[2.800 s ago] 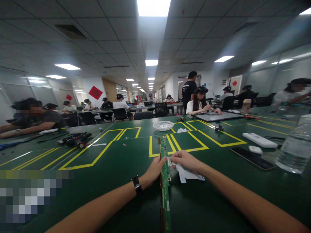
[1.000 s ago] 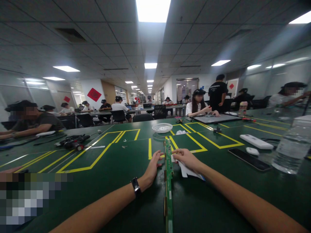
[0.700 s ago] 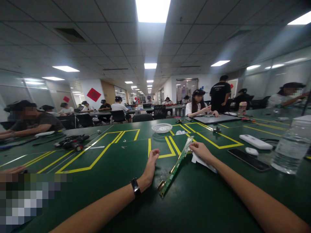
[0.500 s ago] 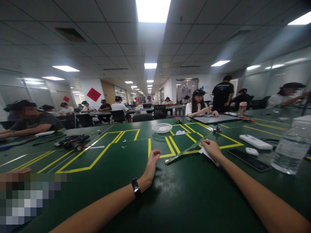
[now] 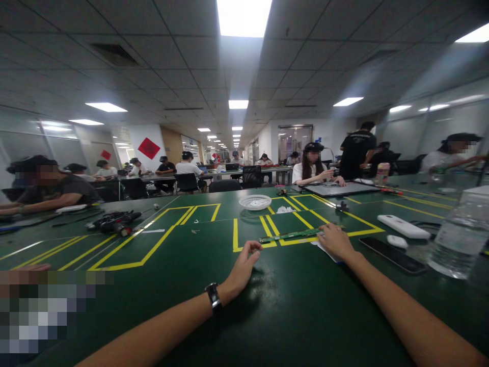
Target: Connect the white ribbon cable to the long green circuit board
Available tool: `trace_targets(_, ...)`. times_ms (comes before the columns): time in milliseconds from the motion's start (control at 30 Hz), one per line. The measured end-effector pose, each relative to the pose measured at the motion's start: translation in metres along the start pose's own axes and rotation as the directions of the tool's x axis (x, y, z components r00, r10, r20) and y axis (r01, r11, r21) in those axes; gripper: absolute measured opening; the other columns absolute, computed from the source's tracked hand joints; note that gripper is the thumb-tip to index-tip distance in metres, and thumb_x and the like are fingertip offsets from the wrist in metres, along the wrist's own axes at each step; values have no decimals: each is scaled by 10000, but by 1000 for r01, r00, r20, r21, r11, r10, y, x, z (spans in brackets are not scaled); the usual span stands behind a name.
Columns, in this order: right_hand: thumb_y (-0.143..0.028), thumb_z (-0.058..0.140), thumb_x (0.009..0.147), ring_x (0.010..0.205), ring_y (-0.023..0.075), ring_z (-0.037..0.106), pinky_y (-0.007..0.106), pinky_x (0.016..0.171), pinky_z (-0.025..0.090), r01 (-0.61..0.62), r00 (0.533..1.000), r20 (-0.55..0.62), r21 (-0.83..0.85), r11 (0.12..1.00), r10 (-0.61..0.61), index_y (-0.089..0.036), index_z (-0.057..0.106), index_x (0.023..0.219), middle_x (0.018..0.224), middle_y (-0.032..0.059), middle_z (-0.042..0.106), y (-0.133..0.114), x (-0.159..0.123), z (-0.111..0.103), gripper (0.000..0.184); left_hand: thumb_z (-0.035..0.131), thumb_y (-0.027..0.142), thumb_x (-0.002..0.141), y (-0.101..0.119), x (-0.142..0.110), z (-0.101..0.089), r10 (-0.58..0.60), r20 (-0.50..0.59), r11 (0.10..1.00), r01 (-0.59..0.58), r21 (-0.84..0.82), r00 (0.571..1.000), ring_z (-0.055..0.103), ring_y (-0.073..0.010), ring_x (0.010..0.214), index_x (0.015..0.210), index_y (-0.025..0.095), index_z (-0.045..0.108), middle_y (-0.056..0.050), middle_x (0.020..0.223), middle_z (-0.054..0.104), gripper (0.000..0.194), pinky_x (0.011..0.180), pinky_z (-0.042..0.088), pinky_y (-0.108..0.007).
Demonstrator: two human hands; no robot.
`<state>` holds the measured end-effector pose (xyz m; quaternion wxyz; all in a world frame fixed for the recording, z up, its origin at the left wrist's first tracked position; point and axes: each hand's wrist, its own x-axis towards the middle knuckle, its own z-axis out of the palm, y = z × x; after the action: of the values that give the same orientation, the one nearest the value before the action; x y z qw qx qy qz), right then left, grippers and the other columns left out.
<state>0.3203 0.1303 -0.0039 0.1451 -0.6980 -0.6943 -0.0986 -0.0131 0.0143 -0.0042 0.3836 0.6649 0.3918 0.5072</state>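
Note:
A long, narrow green circuit board [image 5: 292, 235] lies nearly level over the yellow-taped part of the green table. Its right end runs under the fingers of my right hand [image 5: 336, 242], which are closed on it. Below that hand a white piece of paper or cloth [image 5: 324, 251] shows in part; whether I hold it too I cannot tell. My left hand [image 5: 243, 265], with a dark-banded watch at the wrist, hovers just short of the board's left end. Its fingers are loosely curled and apart from the thumb, with nothing between them.
Beyond the board stand a white basket [image 5: 255, 203] and crumpled white paper [image 5: 284, 209]. To the right are a black phone [image 5: 393, 254], a white case [image 5: 403, 226] and a large water bottle [image 5: 456, 239]. A black power tool [image 5: 116, 224] lies left. Co-workers sit around.
The circuit board has swung from a slant to nearly level, its left end moving away from me. My right hand has lowered and flattened over its end; my left hand has shifted slightly right.

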Motion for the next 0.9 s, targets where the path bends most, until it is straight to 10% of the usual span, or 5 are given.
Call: trace_targets(900, -269, 387, 858, 1070, 306, 500, 466, 832, 395, 21, 991, 132, -21, 1000, -18, -191, 594, 1076, 1129, 146, 562, -11, -3, -5, 310, 496, 219, 840, 14, -5, 3, 26, 337, 984, -83, 156, 941, 501, -150, 790, 973, 170, 601, -32, 936, 591, 177, 691, 363, -247)
